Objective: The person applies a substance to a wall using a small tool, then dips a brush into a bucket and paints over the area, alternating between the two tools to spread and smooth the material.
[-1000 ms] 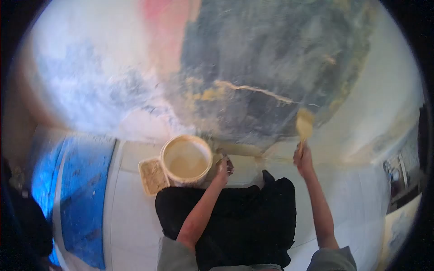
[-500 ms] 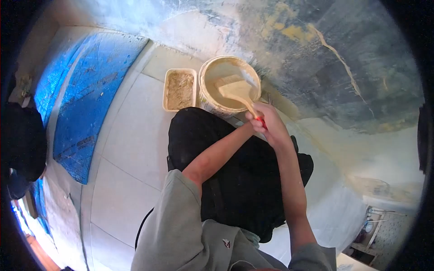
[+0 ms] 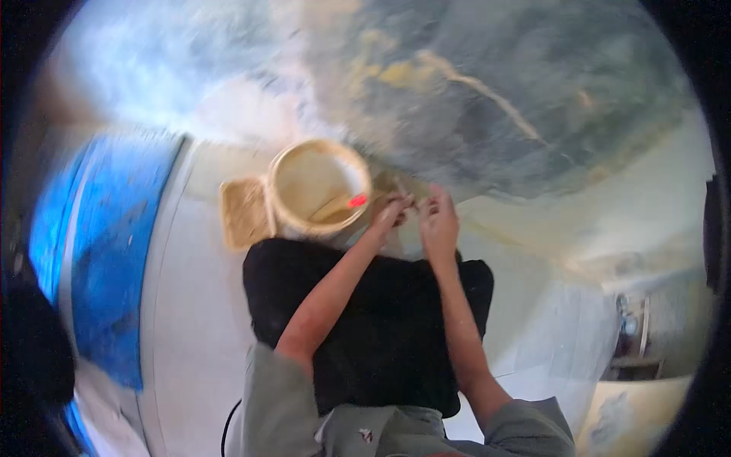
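Observation:
The wide paintbrush (image 3: 333,209) now rests inside the round bucket (image 3: 280,161), its red handle end near the right rim. Just right of the bucket is my left hand (image 3: 393,212), fingers closed around something thin that blur hides. My right hand (image 3: 439,221) is close beside it, fingertips drawn together, with a small pinkish spot at their top. What the right fingers hold, if anything, cannot be made out. Both hands are above the floor near the wall, in front of my knees. Left of the bucket sits a rectangular tray (image 3: 225,221) with a tan, rough material in it.
A stained wall (image 3: 487,145) with grey, yellow and pale patches rises beyond the bucket. Blue sheeting (image 3: 114,259) lies on the left over pale floor tiles (image 3: 198,305). Dark clothing (image 3: 34,335) shows at the left edge. Shelf-like clutter (image 3: 632,335) stands far right.
My right hand has let go of the brush, which now lies in the bucket. Both hands have come side by side to the bucket's right. The view has shifted, moving the bucket and tray left and down.

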`<state>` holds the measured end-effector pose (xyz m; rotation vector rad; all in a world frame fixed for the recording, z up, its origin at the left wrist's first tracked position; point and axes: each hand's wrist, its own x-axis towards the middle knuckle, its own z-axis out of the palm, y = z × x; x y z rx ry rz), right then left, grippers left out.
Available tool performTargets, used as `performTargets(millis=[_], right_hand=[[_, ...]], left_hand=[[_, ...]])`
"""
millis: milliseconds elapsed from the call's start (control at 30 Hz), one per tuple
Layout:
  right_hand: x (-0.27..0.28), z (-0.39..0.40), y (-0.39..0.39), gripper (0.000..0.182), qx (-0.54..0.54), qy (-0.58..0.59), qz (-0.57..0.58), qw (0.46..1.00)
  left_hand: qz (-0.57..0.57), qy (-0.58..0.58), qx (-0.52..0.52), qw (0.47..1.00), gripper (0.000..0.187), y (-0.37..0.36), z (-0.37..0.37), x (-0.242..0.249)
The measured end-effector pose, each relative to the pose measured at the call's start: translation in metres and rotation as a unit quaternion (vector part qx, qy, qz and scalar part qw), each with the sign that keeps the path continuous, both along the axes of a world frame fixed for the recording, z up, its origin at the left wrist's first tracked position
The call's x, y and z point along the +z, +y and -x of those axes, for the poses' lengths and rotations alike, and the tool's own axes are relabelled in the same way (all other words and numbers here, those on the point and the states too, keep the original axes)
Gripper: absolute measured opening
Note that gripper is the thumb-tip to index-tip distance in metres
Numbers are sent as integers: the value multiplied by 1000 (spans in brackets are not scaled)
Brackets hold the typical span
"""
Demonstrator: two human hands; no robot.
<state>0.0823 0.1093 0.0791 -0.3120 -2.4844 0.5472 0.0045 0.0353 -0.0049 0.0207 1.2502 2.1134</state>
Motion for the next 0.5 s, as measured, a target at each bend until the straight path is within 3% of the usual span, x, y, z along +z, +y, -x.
performTargets(millis=[33,100,133,167,200,233,300,333,400,433,500], right_hand=[[-19,-7,19,34,-45,18,-162,986],[-64,-28,57,33,13,-58,49,997],[-59,-27,57,33,12,-45,47,998],[-52,-27,54,32,33,-61,248,966],[-45,-27,51,31,57,-79,436,894],[-39,-25,46,31,64,-76,435,895],[-34,-20,28,36,71,-75,543,834],[-31,-20,24,36,79,-77,545,831],[-27,-22,22,30,46,-93,629,771],[-28,-25,28,30,53,-98,629,770],[-30,-29,44,26,137,-103,697,696]], left_hand=[[-13,-1,-27,1000,17,0,0,4],[-23,13,-54,998,19,-1,-5,10],[-3,48,-62,997,20,-2,-10,12],[18,79,-68,994,22,-4,-12,13],[18,85,-66,994,22,-5,-10,15],[-2,71,-88,994,20,-7,-7,17],[-21,58,-102,993,19,-13,-1,19],[26,75,-118,990,19,-15,-2,22],[78,88,-124,985,19,-20,-1,24],[31,52,-163,985,20,-19,1,19],[-20,20,-197,980,21,-20,3,19]])
